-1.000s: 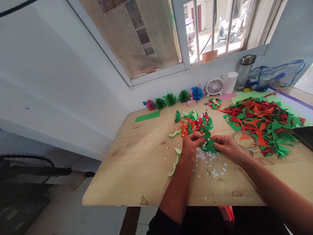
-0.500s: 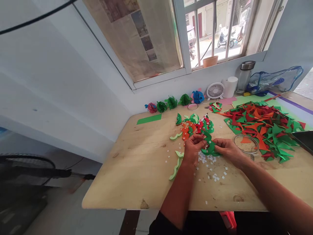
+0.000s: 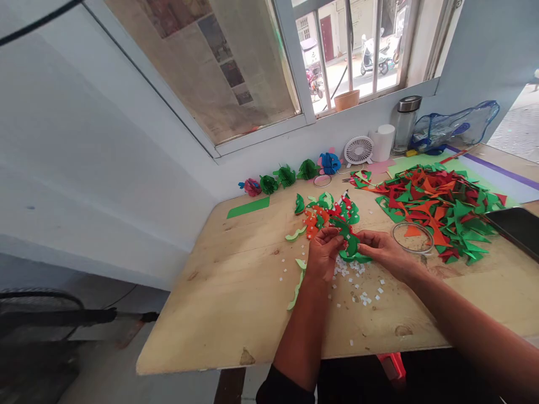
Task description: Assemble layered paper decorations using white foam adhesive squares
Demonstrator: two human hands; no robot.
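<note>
Between my hands is a wavy green paper piece (image 3: 347,242) with white squares on it and some red showing beside it. My left hand (image 3: 323,251) pinches its left side. The fingers of my right hand (image 3: 376,247) close on its right edge. Under it lies another curved green strip (image 3: 357,258). Small white squares (image 3: 351,269) are scattered on the wooden table (image 3: 219,292) just below the hands. Orange cut shapes (image 3: 312,220) and red and green ones lie beyond my fingers. Pale green wavy strips (image 3: 296,234) are to the left.
A large pile of red, orange and green scraps (image 3: 442,207) covers the right side, with a wire ring (image 3: 412,238) and a black phone (image 3: 516,227). Along the wall stand paper figures (image 3: 286,175), a small fan (image 3: 358,150), a white roll (image 3: 383,143) and a glass bottle (image 3: 406,126).
The view has shifted a little. The green piece between my hands has turned more upright, and a separate green strip now shows below it.
</note>
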